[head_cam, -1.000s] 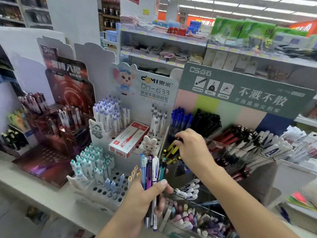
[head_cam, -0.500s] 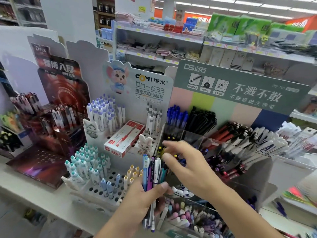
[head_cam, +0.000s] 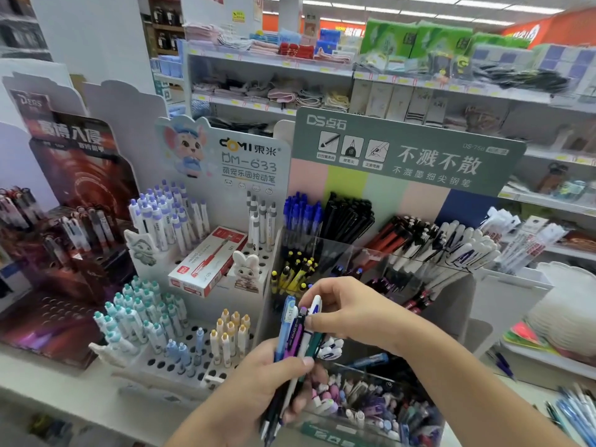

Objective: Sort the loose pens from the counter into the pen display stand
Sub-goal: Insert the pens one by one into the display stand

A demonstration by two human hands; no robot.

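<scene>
I am holding a bunch of loose pens (head_cam: 298, 343) upright in my left hand (head_cam: 258, 385), fingers and thumb wrapped round the barrels, just in front of the pen display stand (head_cam: 403, 195). My right hand (head_cam: 351, 312) is reaching across to the top of the bunch, and its fingertips (head_cam: 309, 322) are pinching the upper end of one pen, so both grips are closed on pens.

Judging by the stand, the sorting is well under way but not finished: the compartments behind are already holding blue pens (head_cam: 301, 214), black pens (head_cam: 346, 217) and white pens (head_cam: 451, 250), while several pens are waiting in my left hand and more are lying on the table (head_cam: 64, 391) at the far right edge (head_cam: 574, 411).

The pens I am holding are slim, smooth plastic cylinders in blue, purple, white and teal. The stand is combining a printed cardboard back with clear, glossy plastic bins. Beside it, a white holder (head_cam: 180, 362) is punched with round holes, many of them filled.
</scene>
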